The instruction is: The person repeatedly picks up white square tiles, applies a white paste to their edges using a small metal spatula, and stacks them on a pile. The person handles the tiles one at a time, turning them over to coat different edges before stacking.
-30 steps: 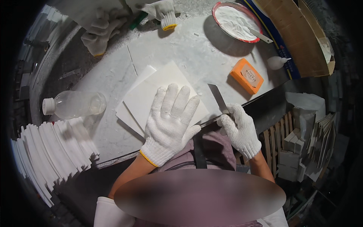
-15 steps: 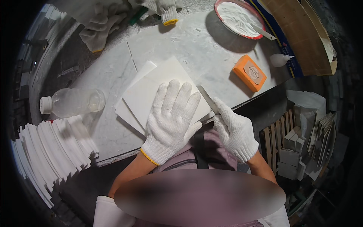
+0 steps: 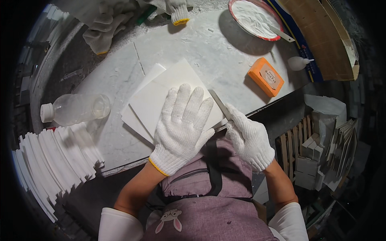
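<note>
My left hand (image 3: 181, 120), in a white knitted glove with a yellow cuff edge, lies flat with fingers stretched on a square white tile (image 3: 155, 94). Beneath that tile is a second white tile (image 3: 134, 124), turned at a slightly different angle. My gloved right hand (image 3: 251, 140) grips a flat grey metal file (image 3: 217, 102). The file runs along the top tile's right edge; whether it touches the edge I cannot tell. The tool's lower end is hidden inside the right glove.
On the grey stone table (image 3: 177, 44) lie an orange boxy hand pad (image 3: 266, 77), a clear bottle (image 3: 78, 109) and a small squeeze bottle (image 3: 298, 63). A red-rimmed bowl (image 3: 254, 19) holds white paste and a spatula. White tiles (image 3: 60, 156) stand lower left; spare gloves (image 3: 105, 30) lie at the back.
Both hands keep almost the same pose. The file has shifted very slightly up and left along the tile's edge.
</note>
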Available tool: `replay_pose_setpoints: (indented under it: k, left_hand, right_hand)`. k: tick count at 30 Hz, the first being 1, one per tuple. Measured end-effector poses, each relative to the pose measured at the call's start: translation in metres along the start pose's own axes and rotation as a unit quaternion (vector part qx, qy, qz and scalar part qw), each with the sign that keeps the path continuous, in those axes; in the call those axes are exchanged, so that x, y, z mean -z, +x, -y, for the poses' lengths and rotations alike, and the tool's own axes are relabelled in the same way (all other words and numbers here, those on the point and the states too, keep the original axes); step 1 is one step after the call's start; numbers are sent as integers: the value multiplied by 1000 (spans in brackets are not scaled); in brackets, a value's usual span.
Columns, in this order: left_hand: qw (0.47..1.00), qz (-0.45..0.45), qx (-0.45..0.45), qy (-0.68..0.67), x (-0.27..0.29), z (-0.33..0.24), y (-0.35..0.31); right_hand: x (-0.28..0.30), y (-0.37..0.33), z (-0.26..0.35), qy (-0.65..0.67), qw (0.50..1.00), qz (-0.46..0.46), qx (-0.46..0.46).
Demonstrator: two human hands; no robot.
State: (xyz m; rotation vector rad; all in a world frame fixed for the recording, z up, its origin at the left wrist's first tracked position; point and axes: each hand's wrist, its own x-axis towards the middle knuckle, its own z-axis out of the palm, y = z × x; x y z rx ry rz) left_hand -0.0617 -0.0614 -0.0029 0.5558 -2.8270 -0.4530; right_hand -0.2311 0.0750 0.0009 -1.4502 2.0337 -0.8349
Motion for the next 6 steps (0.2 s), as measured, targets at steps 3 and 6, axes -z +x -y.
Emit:
replay_pose_setpoints:
  k: [3, 6]
  left_hand:
    - [1000, -14, 0, -5, -2, 0, -1]
    - [1000, 2, 8, -6, 0, -1, 1]
  right_hand:
    - [0, 0, -1, 25, 1000, 3, -9]
    - [1, -4, -5, 7, 1000, 15, -10]
